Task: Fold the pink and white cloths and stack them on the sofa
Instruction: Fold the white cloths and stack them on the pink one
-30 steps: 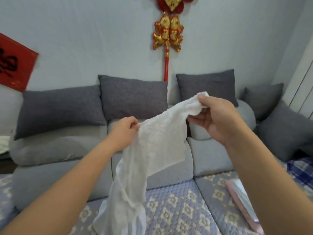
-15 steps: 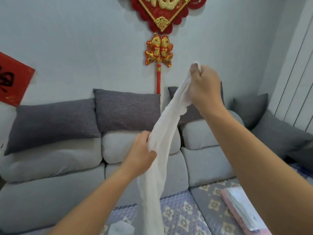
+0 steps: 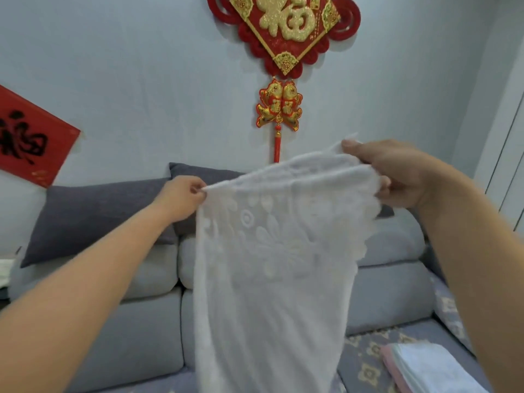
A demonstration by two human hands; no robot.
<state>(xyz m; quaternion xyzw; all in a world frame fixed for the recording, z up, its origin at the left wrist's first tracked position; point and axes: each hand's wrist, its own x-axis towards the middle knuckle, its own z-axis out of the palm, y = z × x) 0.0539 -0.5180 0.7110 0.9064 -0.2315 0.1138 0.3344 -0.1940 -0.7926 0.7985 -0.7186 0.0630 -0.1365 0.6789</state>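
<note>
A white cloth [image 3: 272, 265] with a raised flower pattern hangs spread in the air in front of the grey sofa [image 3: 153, 330]. My left hand [image 3: 181, 198] pinches its upper left corner. My right hand [image 3: 397, 174] grips the upper right edge, which is bunched between thumb and fingers. The cloth's lower end runs out of the frame at the bottom. A folded stack of pink and white cloths [image 3: 425, 370] lies on the sofa seat at the lower right.
Dark grey cushions [image 3: 93, 217] lean along the sofa back. A red and gold ornament [image 3: 283, 32] with a tassel hangs on the wall above, and a red paper sign [image 3: 28, 140] is at the left. The seat has a patterned cover [image 3: 365, 361].
The cloth was hanging as a narrow bunched strip; now it is spread wide. My left hand moved up and left to a corner, and my right hand came down.
</note>
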